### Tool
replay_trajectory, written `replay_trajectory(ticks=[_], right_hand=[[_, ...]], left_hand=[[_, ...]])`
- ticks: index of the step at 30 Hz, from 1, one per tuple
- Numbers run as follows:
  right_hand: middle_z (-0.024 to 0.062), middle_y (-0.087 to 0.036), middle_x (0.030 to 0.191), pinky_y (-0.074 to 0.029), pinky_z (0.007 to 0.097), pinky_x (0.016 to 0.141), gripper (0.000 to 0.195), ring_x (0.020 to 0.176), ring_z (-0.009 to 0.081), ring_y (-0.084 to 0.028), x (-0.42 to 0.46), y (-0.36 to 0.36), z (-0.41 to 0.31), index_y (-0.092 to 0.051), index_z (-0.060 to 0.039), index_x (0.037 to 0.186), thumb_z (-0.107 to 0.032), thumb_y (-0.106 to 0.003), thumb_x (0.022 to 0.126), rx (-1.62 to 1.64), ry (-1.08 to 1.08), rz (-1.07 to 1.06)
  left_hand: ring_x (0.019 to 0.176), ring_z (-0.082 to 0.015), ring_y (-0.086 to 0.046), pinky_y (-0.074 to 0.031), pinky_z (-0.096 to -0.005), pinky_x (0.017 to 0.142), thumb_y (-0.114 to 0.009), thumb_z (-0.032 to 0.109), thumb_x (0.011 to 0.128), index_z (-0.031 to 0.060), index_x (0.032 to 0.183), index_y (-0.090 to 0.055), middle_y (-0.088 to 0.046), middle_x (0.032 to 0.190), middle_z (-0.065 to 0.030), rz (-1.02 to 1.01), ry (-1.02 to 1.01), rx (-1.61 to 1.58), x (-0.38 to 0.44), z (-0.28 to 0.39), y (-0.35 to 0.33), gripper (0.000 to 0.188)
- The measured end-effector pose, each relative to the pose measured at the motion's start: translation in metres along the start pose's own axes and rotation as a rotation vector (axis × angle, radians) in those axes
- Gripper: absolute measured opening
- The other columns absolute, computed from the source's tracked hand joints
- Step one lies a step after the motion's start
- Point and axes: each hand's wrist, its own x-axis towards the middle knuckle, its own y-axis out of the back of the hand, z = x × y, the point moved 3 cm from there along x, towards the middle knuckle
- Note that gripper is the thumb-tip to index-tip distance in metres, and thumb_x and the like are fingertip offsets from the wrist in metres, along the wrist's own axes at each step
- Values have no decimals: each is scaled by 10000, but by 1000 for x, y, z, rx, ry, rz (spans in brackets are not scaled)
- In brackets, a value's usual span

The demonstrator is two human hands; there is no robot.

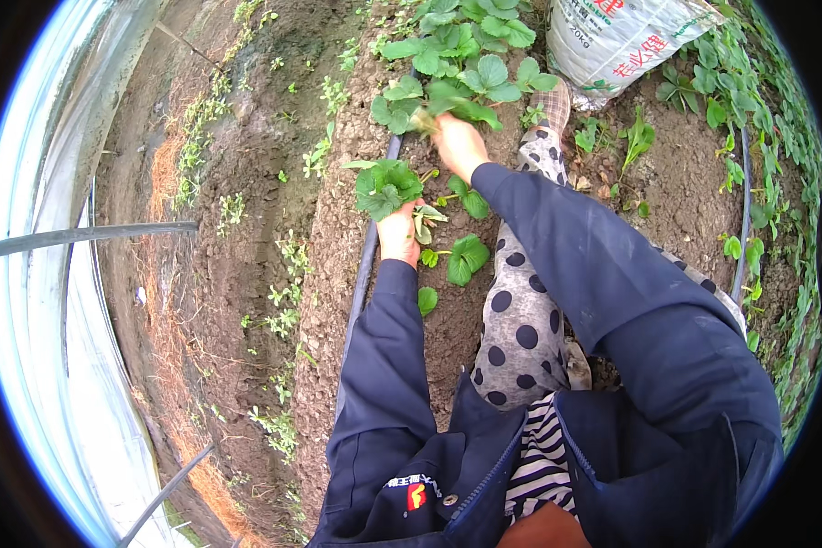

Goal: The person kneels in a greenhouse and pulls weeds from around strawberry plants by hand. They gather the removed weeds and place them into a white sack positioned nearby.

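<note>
My left hand [399,231] is closed around a cluster of green strawberry leaves [385,186] just above the soil ridge. A pale, curled leaf [425,222] sticks out beside its fingers. Farther ahead, my right hand [457,142] grips a blurred leaf stalk [425,122], with a smeared green leaf [476,113] just beyond the hand. The fingertips of both hands are largely hidden. A leafy strawberry plant [469,41] grows beyond the right hand. Small strawberry leaves [467,260] stand near my left wrist.
A black irrigation pipe [363,274] runs along the ridge under my left arm. A white printed sack [609,48] stands by my shoe [553,106]. More strawberry plants [788,198] line the right. Plastic sheeting [89,294] and a grey pole [89,234] are at left.
</note>
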Motion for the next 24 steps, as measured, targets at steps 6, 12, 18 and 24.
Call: replay_trajectory(ticks=[6,12,18,24], right_hand=[[135,-655,799,-470,397,698,274,759,317,-627,0,17,-8,-621,-94,1060,-123,-641,789,243,-166,-531],[143,-649,842,-457,414,717,246,805,330,-625,10,16,-9,-635,-76,961,-221,-688,770,0,220,-622],[239,-625,867,-490,466,776,169,862,384,-622,9,8,-8,-565,2,945,-108,-554,817,-191,139,-429],[238,-623,864,-496,464,715,198,786,388,-622,9,-1,16,-509,40,1003,-96,-501,859,-23,-159,33]], left_hand=[[530,-150,-530,-416,-274,437,-656,97,847,57,1006,-631,-605,725,-64,126,7,-2,16,-1,12,166],[574,-137,-538,-426,-268,439,-655,121,853,56,1033,-633,-624,814,-55,69,-36,50,14,14,-8,193],[650,-101,-532,-462,-259,516,-637,27,845,42,1045,-615,-653,887,-40,90,-55,55,10,16,-8,202],[682,-117,-539,-478,-264,576,-645,28,843,40,1076,-598,-666,945,-60,82,-167,24,15,6,-5,237]])
